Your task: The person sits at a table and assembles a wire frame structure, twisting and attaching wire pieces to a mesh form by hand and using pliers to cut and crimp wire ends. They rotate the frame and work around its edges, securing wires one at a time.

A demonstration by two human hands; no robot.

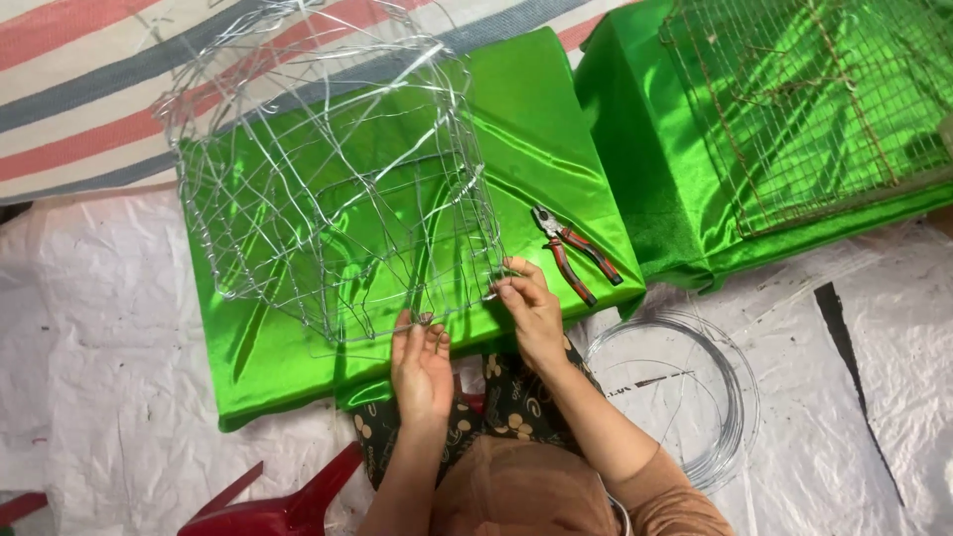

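A silver wire-frame cage (pixel 338 189) stands on a shiny green cloth (pixel 536 139). My left hand (pixel 420 365) touches the frame's near bottom edge, palm up, with its fingers pinching the wire. At the frame's near right corner, my right hand (pixel 529 306) pinches a thin wire between its fingertips. Red-handled pliers (pixel 576 253) lie on the green cloth just right of my right hand.
A coil of silver wire (pixel 730 397) lies on the white plastic sheet at the right. A rusty wire-mesh panel (pixel 824 109) rests on a second green cloth at the top right. A red plastic stool (pixel 288 506) is at the bottom. Striped fabric covers the top left.
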